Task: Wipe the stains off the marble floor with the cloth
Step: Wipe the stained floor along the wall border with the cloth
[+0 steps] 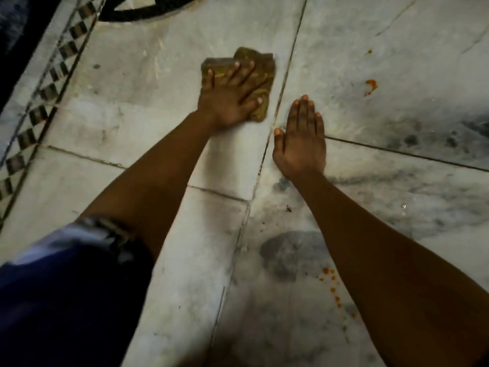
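A folded olive-brown cloth (260,64) lies on the white marble floor (148,107) just left of a dark grout line. My left hand (227,99) presses flat on the cloth, fingers spread across it. To the right, my right hand (300,139) rests palm down on the bare floor, fingers together, holding nothing. An orange stain (370,86) sits on the tile to the right of that hand, with a smaller spot (369,51) farther away. A trail of orange drops (332,284) lies beside my right forearm.
A checkered inlay border (45,94) runs diagonally along the left, with a dark carpet or mat (16,30) beyond it. A black curved inlay (148,11) shows at the top. Grey smudges (288,252) mark the tile near me. My knee in blue cloth (60,300) fills the lower left.
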Demonstrator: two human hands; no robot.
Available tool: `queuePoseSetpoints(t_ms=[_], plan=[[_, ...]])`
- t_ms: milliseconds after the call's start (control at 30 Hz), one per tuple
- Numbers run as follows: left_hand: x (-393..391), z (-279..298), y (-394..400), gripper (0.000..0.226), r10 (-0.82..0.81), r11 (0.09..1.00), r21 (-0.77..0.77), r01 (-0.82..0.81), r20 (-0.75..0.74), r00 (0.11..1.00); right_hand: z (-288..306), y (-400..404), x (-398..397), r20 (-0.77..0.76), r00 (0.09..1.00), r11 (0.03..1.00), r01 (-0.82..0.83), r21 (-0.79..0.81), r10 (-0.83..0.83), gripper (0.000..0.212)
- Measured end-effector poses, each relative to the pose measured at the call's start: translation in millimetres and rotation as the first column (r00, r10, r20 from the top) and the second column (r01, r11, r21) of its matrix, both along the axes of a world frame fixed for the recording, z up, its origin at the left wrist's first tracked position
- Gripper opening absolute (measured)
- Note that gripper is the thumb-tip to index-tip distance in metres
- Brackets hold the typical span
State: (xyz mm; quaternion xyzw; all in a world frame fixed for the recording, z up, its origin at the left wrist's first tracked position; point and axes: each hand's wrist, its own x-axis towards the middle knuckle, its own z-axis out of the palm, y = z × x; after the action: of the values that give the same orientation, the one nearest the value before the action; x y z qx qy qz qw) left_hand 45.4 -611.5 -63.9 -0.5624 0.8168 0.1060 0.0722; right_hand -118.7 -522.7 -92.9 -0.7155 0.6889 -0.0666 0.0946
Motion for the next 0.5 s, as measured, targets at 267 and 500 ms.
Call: queuePoseSetpoints(t_ms=[267,500], plan=[[32,4,127,0.062,-0.107,0.994,0.001,0.107,-0.061,0.992,9,5,-1,0.065,0.998,0.998,-0.021,0.057,0.018,0.071],[121,-2,82,0.055,0.308,0.951,0.010,-0.308,-0.042,0.950,-1,29,25,0.029,0.982,0.982,-0.185,0.025,0.184,0.070]])
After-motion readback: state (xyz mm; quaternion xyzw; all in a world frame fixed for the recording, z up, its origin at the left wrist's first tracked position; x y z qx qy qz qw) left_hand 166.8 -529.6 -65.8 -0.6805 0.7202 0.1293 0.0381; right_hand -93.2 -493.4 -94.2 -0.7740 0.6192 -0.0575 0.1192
